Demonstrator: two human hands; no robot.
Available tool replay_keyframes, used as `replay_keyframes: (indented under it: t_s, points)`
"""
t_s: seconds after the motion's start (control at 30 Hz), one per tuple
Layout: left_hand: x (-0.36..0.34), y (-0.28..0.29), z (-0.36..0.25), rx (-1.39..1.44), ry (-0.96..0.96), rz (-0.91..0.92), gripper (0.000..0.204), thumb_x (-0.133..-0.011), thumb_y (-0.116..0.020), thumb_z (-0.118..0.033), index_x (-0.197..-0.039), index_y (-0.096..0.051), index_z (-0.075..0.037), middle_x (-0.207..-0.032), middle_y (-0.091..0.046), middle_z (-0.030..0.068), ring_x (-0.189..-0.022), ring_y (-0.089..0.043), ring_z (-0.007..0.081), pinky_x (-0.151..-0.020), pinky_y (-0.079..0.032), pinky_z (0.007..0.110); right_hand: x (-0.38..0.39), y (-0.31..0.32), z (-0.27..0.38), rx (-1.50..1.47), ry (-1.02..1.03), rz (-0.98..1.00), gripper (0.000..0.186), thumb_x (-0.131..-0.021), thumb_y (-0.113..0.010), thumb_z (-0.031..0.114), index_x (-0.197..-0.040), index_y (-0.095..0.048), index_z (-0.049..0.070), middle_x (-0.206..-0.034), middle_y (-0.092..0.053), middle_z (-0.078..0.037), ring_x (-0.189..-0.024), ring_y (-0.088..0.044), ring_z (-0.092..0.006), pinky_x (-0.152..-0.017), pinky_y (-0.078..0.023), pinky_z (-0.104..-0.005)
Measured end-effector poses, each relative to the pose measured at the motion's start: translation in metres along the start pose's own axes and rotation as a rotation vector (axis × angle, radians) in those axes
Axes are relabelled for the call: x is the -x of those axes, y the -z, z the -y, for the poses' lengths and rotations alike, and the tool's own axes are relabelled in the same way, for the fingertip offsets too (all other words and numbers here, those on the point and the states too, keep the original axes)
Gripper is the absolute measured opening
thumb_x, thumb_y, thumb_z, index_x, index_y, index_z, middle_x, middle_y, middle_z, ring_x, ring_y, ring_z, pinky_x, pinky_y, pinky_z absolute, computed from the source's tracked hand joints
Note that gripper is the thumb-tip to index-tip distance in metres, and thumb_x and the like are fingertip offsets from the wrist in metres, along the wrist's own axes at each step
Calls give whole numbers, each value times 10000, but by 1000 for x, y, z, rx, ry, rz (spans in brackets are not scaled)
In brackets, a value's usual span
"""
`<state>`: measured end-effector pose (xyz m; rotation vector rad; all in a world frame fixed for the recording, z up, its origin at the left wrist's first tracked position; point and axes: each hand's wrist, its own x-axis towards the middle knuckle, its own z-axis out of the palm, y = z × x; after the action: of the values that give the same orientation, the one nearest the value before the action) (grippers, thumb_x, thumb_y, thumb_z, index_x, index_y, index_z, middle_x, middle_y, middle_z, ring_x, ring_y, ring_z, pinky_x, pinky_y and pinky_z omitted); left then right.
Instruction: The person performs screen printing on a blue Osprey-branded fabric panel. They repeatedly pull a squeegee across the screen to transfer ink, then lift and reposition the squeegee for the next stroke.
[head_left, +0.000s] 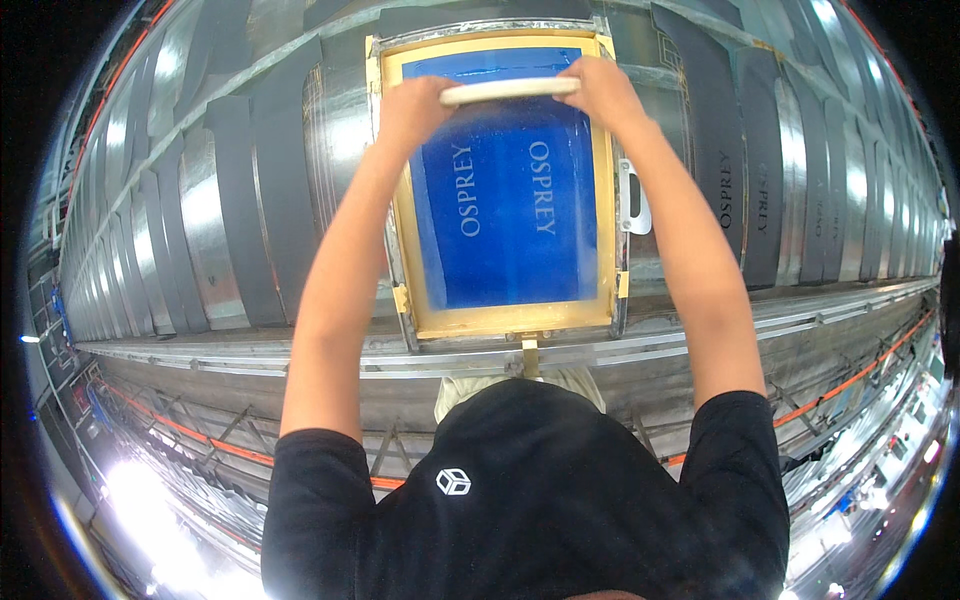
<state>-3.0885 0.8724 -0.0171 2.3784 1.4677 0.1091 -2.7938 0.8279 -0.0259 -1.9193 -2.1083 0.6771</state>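
My left hand and my right hand are closed on the two ends of a long cream squeegee-like bar, held level over the far end of a screen-printing frame. The frame has a yellow border around a blue mesh with two rows of pale lettering. A metal handle sticks out from its right side, and yellow tape marks its corners.
Dark grey fabric pieces lie in rows along a long shiny metal table on both sides, some printed with dark lettering. A metal rail runs along the near edge. Orange pipes or cables run below it.
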Motion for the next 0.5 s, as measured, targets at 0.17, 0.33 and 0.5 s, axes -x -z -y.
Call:
replay_keyframes:
  t_s: [0.17, 0.33, 0.5]
  points:
    - [94, -32, -27, -13, -42, -20, 337, -820, -706, -136, -1125, -776, -262, -920, -718, 63, -909, -687, 312, -789, -561, 437, 114, -40, 14, 10, 55, -172, 367, -715, -810, 107, -1078, -757, 102, -1057, -651, -135, -1058, -614, -347, -923, -515, -438]
    - [226, -63, -56, 86, -73, -124, 390, -742, -722, -55, -1091, -780, -219, -1107, -751, -10, -915, -684, 239, -772, -549, 395, 237, -61, 53, -131, 33, -131, 440, -655, -786, -16, -1085, -723, 50, -1054, -629, -106, -1057, -598, -312, -917, -519, -420]
    - [266, -56, -72, 66, -63, -92, 459, -703, -679, 21, -1104, -762, -187, -1131, -737, -16, -1019, -668, 221, -823, -528, 376, 270, -59, 67, -97, 34, -54, 443, -652, -782, -6, -1087, -717, 45, -1133, -631, -92, -1087, -600, -312, -958, -502, -414]
